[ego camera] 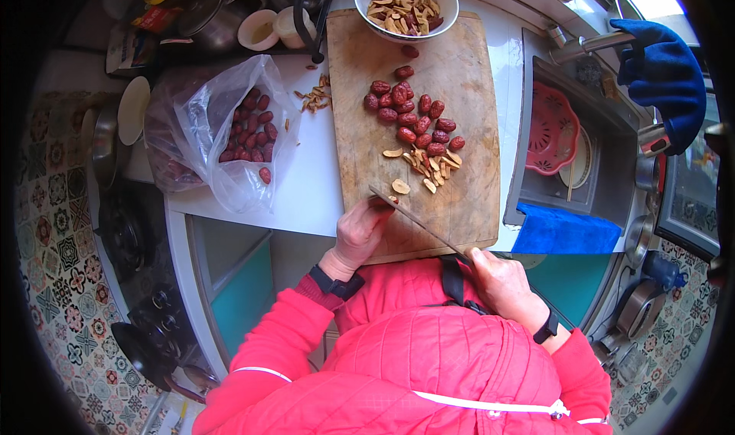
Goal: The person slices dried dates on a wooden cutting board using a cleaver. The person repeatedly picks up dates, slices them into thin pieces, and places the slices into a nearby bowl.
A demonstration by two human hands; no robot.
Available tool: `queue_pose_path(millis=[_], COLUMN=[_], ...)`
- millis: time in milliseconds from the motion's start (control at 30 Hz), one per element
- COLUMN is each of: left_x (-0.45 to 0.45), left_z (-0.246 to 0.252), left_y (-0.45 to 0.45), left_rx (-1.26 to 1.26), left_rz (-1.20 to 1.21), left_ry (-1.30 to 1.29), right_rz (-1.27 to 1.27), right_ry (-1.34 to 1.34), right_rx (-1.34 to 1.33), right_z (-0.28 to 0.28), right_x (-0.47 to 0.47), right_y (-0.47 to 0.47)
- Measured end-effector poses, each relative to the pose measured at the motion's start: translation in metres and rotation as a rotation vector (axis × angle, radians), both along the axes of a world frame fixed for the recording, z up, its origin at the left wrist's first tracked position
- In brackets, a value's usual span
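Note:
My right hand grips the handle end of a kitchen knife, whose blade slants across the lower part of a wooden cutting board. My left hand is at the board's lower left, its fingers curled around a dried jujube, mostly hidden by fingers and blade. Just beyond the blade lie a small cut piece and a round jujube slice. Farther up are a heap of sliced jujubes and a cluster of whole red jujubes.
A white bowl of jujube slices stands at the board's far end. Left of the board, an open plastic bag holds whole jujubes, near loose jujube pieces. On the right, a sink contains a pink basin; a blue cloth drapes its front edge.

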State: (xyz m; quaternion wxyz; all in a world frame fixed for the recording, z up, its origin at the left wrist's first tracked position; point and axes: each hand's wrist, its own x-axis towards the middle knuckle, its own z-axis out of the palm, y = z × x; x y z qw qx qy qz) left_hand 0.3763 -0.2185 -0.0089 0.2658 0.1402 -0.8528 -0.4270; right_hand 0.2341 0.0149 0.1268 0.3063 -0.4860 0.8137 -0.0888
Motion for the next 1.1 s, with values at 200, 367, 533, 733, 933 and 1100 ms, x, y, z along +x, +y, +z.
queue_pose_path(millis=[200,367,533,733,933,1100], left_x=[0.004,0.006,0.003,0.001,0.001,0.004], left_z=[-0.006,-0.005,-0.001,0.002,-0.002,-0.006], left_y=[0.003,0.006,0.01,0.011,0.013,0.014], left_rx=[-0.04,-0.147,-0.093,-0.075,-0.085,-0.064], left_rz=[0.019,0.023,0.036,0.054,0.083,0.087], left_ry=[-0.054,-0.047,-0.027,0.004,-0.002,-0.013], right_rz=[0.011,-0.01,-0.054,-0.064,-0.05,-0.054], right_ry=[0.01,0.062,0.054,0.109,0.183,0.203], right_rx=[0.027,-0.046,-0.087,-0.098,-0.098,-0.101], right_z=[-0.023,-0.024,-0.021,0.003,0.011,0.009], right_x=[0.002,0.006,0.003,0.008,0.017,0.022], right_y=[-0.015,-0.015,-0.009,0.011,0.019,0.019])
